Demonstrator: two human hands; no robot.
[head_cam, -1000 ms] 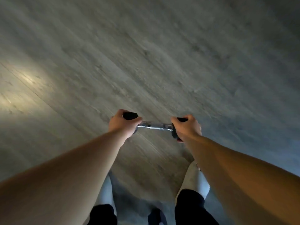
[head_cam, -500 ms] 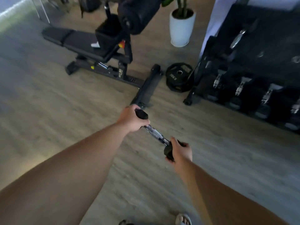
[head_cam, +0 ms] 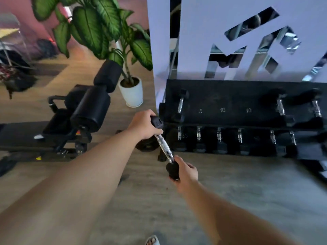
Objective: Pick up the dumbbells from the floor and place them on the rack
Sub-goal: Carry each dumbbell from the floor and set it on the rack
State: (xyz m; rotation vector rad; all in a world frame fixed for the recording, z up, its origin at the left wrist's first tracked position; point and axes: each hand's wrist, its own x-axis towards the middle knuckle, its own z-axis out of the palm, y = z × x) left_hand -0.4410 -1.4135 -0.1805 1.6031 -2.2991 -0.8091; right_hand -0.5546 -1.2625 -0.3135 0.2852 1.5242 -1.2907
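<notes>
Knurled chrome forms the handle of the dumbbell (head_cam: 163,145), capped by matte black heads, and it hangs in the air with its long axis slanting from far-left to near-right. The left hand (head_cam: 143,125) is clamped over the far head and the right hand (head_cam: 185,172) is wrapped round the near one. The black rack (head_cam: 230,103) lies ahead and to the right, so the left-hand end is nearer it, just beside the top shelf's left corner, where bare slots marked 5 and 10 look free.
</notes>
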